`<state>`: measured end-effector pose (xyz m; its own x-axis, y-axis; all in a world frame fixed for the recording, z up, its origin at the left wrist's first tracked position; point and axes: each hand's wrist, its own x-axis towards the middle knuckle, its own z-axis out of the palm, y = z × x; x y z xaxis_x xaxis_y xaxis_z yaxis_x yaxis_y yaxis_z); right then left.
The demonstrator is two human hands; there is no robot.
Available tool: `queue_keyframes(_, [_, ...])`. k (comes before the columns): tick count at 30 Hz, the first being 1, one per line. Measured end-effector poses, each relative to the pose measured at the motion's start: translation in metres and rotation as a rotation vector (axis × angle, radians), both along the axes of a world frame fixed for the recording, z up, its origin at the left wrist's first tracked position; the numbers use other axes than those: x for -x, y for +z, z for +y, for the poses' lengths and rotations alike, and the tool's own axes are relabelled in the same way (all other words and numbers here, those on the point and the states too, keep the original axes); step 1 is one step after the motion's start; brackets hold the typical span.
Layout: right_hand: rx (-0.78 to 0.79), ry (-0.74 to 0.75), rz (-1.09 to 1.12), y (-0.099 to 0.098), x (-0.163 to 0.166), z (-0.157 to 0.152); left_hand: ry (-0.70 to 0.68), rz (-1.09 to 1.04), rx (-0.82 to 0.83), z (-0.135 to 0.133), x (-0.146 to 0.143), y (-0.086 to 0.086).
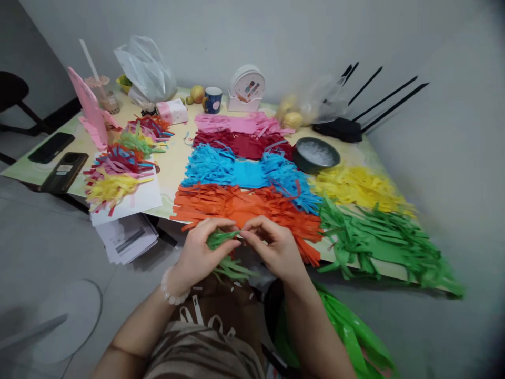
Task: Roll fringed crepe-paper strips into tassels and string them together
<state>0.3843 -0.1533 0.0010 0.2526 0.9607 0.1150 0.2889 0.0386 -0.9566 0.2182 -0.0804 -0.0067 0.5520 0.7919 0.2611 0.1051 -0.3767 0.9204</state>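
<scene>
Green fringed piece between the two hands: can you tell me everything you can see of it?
The green fringed piece looks like thin paper or tissue cut into narrow strips. Its upper part is bunched between the thumb and fingers of the left hand, narrowing to an end where the right hand's fingertips meet. Loose strips hang below, spreading rightward, their tips blurred. It is held by the near edge of the table; the left hand hides some of it.

Green tassel (232, 268) papery, matt; orange fringe (245, 208) matt paper; green bag (347, 326) glossy, smooth plastic
</scene>
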Motion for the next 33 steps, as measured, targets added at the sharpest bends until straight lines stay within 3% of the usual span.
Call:
queue_keyframes(7, [0.047,-0.006,0.205,0.011,0.006,0.002,-0.007,-0.2,0.363,0.003,-0.004,-0.002])
queue_keyframes(13, [-0.062,-0.112,0.154,0.014,0.013,0.002,-0.062,-0.452,0.797,0.0,-0.007,-0.009])
queue_keyframes(18, [-0.128,-0.157,0.022,0.014,0.025,0.001,-0.057,-0.509,0.973,-0.01,-0.004,-0.016])
queue_keyframes(20, [-0.13,-0.096,-0.03,0.01,0.029,0.0,-0.093,-0.378,0.88,-0.001,0.02,-0.018])
queue_keyframes(22, [-0.133,0.011,-0.064,0.004,0.031,-0.001,0.007,-0.14,0.641,0.02,0.065,-0.015])
queue_keyframes(23, [-0.137,0.057,-0.069,-0.001,0.032,-0.002,0.138,0.004,0.467,0.033,0.093,-0.01])
queue_keyframes(26, [-0.134,0.105,-0.041,-0.015,0.037,-0.003,0.757,0.43,-0.132,0.08,0.182,0.012])
queue_keyframes(28, [-0.103,0.122,-0.02,-0.023,0.043,-0.002,1.037,0.651,-0.451,0.109,0.22,0.026])
queue_keyframes(29, [-0.091,0.135,-0.025,-0.026,0.047,-0.001,1.097,0.715,-0.558,0.123,0.227,0.028])
queue_keyframes(31, [-0.08,0.16,-0.063,-0.03,0.054,0.001,1.031,0.776,-0.665,0.144,0.22,0.023])
queue_keyframes(33, [-0.081,0.165,-0.101,-0.032,0.059,0.001,0.782,0.79,-0.663,0.16,0.194,0.004])
